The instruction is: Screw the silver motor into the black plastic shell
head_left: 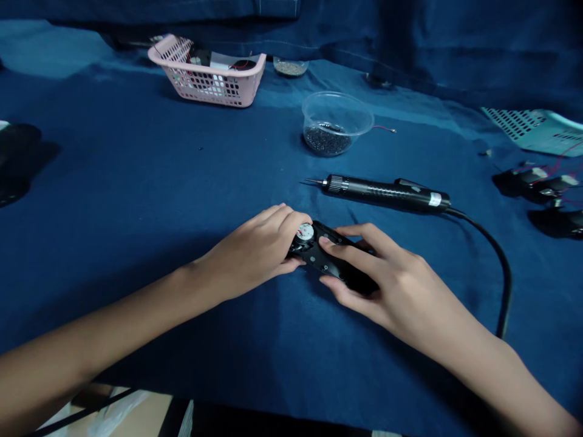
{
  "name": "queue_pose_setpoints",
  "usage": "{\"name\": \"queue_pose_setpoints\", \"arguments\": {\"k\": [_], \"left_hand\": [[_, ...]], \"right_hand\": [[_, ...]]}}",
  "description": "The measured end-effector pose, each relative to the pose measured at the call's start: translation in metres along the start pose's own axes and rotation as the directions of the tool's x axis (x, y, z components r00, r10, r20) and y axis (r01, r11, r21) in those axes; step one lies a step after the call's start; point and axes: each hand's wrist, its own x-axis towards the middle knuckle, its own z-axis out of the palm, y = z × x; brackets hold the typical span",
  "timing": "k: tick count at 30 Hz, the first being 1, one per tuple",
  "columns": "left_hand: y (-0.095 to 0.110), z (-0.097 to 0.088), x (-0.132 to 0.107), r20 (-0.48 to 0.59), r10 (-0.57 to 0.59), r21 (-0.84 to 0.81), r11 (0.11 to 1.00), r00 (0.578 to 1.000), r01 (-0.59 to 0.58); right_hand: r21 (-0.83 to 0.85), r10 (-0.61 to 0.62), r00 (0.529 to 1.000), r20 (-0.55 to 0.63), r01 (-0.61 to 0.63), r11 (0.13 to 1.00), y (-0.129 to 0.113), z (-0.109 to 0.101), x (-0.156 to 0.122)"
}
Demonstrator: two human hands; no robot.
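Both hands grip a black plastic housing [325, 258] low over the blue cloth. At its left end sits a round white part [305, 231] with a small red mark. My left hand [268, 240] closes around that end, with its fingers over the top and the thumb below. My right hand [378, 267] holds the other end, its index finger pressed on the upper face and the thumb along the near side. Part of the housing is hidden under the fingers. Just beyond the hands lies a black electric screwdriver [378, 193], its bit pointing left.
A clear bowl [364, 121] of small dark screws stands behind the screwdriver. Farther back are a pink basket [248, 91] of parts and another clear tub [291, 68]. Black parts with red wires [555, 218] and a teal basket [546, 130] lie right. The screwdriver's cable [503, 267] curves near my right forearm.
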Motion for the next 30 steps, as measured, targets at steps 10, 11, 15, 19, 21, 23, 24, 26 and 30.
{"name": "queue_pose_setpoints", "arguments": {"k": [10,11,15,19,21,23,24,26,30], "left_hand": [[0.001,-0.004,0.001,0.023,-0.002,-0.013,1.0,1.0,0.002],[-0.001,-0.007,0.0,0.05,-0.011,-0.037,0.999,0.999,0.013],[-0.005,-0.019,-0.001,0.186,-0.096,-0.228,0.964,0.978,0.138],[-0.007,-0.017,0.001,0.139,-0.143,-0.291,0.94,0.98,0.178],[-0.009,-0.012,0.003,0.082,-0.121,-0.265,0.954,0.989,0.139],[-0.011,-0.008,0.005,0.068,-0.092,-0.253,0.962,0.993,0.106],[-0.012,-0.007,0.006,0.07,-0.083,-0.256,0.962,0.994,0.098],[-0.014,-0.007,0.007,0.075,-0.068,-0.268,0.96,0.995,0.086],[-0.017,-0.011,0.008,0.059,-0.044,-0.294,0.954,0.997,0.06]], "right_hand": [[-0.005,0.01,1.0,0.002,-0.01,1.0,0.0,-0.001,-0.001],[-0.004,0.01,1.0,0.004,-0.01,1.0,0.0,-0.001,-0.001],[-0.014,0.013,1.0,0.008,-0.013,1.0,0.001,0.0,-0.001],[-0.004,0.029,1.0,0.006,-0.029,1.0,0.0,0.001,-0.001],[0.002,0.031,1.0,0.006,-0.031,1.0,0.0,0.001,-0.001],[0.002,0.03,0.999,0.011,-0.03,1.0,0.0,0.001,-0.001],[-0.001,0.029,0.999,0.013,-0.029,1.0,0.0,0.001,-0.001],[-0.008,0.022,1.0,0.011,-0.021,1.0,0.0,0.0,-0.001],[-0.029,-0.006,1.0,0.006,0.006,1.0,0.0,-0.002,-0.001]]}}
